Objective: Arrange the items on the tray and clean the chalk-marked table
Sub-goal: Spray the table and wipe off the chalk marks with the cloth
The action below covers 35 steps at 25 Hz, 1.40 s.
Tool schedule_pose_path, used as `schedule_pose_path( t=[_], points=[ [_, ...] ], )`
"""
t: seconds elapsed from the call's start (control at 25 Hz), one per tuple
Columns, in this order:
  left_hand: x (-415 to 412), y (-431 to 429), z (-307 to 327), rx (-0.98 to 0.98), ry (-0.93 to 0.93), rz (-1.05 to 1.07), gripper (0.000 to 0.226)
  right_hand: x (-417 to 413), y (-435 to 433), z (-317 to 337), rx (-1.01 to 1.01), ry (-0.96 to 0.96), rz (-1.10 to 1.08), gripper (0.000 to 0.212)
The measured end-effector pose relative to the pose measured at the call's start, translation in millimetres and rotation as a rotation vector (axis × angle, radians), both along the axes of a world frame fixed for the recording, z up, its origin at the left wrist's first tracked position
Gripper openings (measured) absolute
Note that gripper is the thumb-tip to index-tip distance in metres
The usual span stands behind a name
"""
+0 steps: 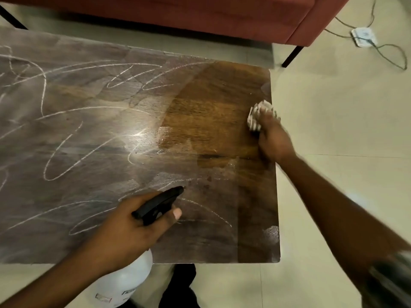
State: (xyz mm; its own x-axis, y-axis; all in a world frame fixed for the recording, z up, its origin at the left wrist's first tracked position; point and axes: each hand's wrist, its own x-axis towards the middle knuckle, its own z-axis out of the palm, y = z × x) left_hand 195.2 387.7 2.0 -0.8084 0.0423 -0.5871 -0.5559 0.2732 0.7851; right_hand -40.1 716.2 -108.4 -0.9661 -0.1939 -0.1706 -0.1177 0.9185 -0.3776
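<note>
1. At the right edge of the counter (211,103), near its far corner, a crumpled striped cloth (255,121) lies pressed onto the wood. It looks soft, light and limp. I judge it handles best bunched into a pad under the palm, not pinched by one corner.
2. Over it, the right hand (273,141) bears down from the near side, its fingers (265,113) curled on the wad and holding it. Blur hides any finer detail of the hold.
3. Around the cloth the wood shows warm brown and damp-looking, with no lines on it. This patch covers only the right part of the top, so by my reading most of the cleaning is yet to be done.
4. White chalk marks (62,152) loop across the left and middle of the counter, and a few reach the near right area.
5. At the near edge the left hand (129,230) grips a spray bottle (124,283) at the neck. Its fingers are wrapped below the black trigger head (160,203), and the nozzle points out over the counter. The white body looks like smooth plastic. It is probably weighty if full and slippery when wet, so the neck seems the sound place to hold it.
6. No tray shows in this view.
7. Beyond the counter stands a red sofa (200,16). A power strip (363,36) with trailing cables lies on the pale floor (333,107).
</note>
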Motion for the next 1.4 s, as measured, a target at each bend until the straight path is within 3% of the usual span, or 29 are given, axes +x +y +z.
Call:
schedule_pose_path(
  t=[0.12,0.24,0.28,0.36,0.44,0.52,0.64,0.72,0.88,0.96,1.04,1.16,1.24,1.32,1.4],
  points=[
    [10,-3,0,-0.048,-0.030,-0.054,0.030,180,-4,-7,0.011,0.094,0.307,0.054],
    [20,-11,-11,-0.158,-0.026,-0.173,0.042,315,2,-5,0.047,-0.073,0.534,0.070],
    [25,-14,-13,-0.194,-0.019,-0.181,0.047,325,6,-1,0.052,-0.115,0.559,0.074],
    [34,-21,-16,-0.244,0.014,-0.179,0.050,298,4,4,0.015,-0.095,0.498,0.058],
    [40,-27,-18,-0.275,0.028,-0.171,0.044,224,-11,7,-0.007,-0.011,0.246,0.048],
    [51,-41,-16,-0.279,0.043,-0.149,0.035,144,-36,11,-0.034,-0.031,-0.004,0.061],
    [68,-70,-10,-0.207,0.035,-0.123,0.024,104,-88,9,-0.072,-0.054,-0.103,0.064],
    [76,-88,-6,-0.166,0.035,-0.090,0.017,160,-116,2,-0.077,-0.060,0.057,0.067],
    [86,-119,2,-0.125,0.048,-0.041,0.018,359,-128,-6,-0.029,-0.031,0.551,0.085],
    [91,-136,5,-0.120,0.046,-0.034,0.026,373,-97,0,-0.024,-0.079,0.630,0.083],
    [93,-146,6,-0.117,0.048,-0.057,0.024,343,-65,1,-0.026,-0.036,0.398,0.074],
    [96,-155,9,-0.114,0.078,-0.047,0.011,276,-46,11,-0.062,-0.026,-0.408,0.071],
    [96,-157,10,-0.118,0.092,-0.061,0.010,267,-81,6,-0.064,-0.018,-0.731,0.069],
    [97,-157,9,-0.117,0.098,-0.062,0.014,293,-150,-2,-0.072,0.001,-0.679,0.069],
    [96,-157,7,-0.116,0.098,-0.077,0.016,343,-228,-6,-0.057,0.066,-0.373,0.070]
  ],
)
